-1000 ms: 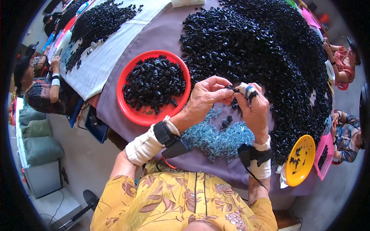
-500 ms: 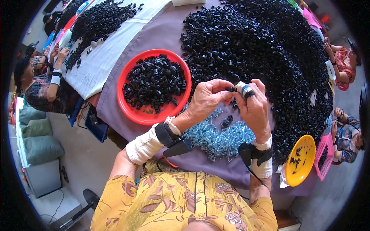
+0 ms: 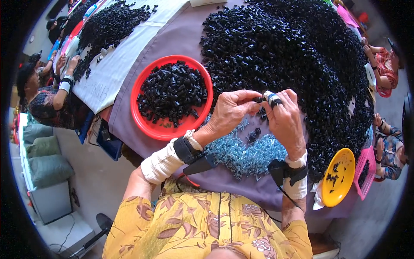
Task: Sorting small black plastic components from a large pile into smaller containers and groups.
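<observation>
In the head view, the person's left hand [image 3: 230, 110] was closed in a pinch, thumb and forefinger brought together on a small black part [image 3: 258, 99], which lay in front of the body between the two hands, over the near side of the work area. The right hand [image 3: 284, 116] was partly closed, its fingers curled and a white, blue-banded finger wrap [image 3: 271, 98] beside the part; whether its fingertips gripped that same part or another hidden behind them could not be told. Work on this part was judged to be in progress, since it was at the fingertips and had not been set down. A red basin [image 3: 151, 128] to the left contained many short black tubular parts [image 3: 170, 90], with some of its floor bare; these may have been completed pieces, though their condition was too small to confirm. Much appeared to be left: a broad heap of black parts [image 3: 276, 52] covered the far and right portions of the purple cloth [image 3: 181, 43], and a spread of translucent pale-blue fittings [image 3: 246, 153] lay between the forearms, with a small black clump [image 3: 253, 136] among them. At the right edge, a yellow plate [image 3: 347, 162] bore only a few scattered black bits, just beside a pink basket [image 3: 360, 192].
</observation>
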Tool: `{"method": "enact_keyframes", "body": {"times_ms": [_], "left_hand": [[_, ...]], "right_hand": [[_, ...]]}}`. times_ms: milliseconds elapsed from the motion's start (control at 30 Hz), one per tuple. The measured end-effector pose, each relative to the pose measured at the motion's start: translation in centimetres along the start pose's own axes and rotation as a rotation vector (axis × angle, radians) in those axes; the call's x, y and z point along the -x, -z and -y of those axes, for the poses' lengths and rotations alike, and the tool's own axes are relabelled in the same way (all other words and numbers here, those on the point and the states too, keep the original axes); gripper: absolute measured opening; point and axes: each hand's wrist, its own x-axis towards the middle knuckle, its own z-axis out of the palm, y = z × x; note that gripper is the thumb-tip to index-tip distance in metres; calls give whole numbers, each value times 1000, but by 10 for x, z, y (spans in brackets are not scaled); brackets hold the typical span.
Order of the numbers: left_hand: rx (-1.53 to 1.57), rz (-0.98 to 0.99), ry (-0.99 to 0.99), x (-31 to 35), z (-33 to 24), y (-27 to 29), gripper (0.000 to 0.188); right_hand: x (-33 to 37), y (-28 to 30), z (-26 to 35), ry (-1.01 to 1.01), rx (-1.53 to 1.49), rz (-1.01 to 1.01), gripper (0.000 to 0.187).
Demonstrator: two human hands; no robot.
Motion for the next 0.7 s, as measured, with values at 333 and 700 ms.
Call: {"method": "enact_keyframes", "body": {"times_ms": [333,700], "left_hand": [[-21,12,-33,-2,5,0,21],[-233,-3,-90,-2,5,1,20]], "right_hand": [[4,-7,1,2,52,3,19],[5,-12,-7,27,-101,86,12]]}}
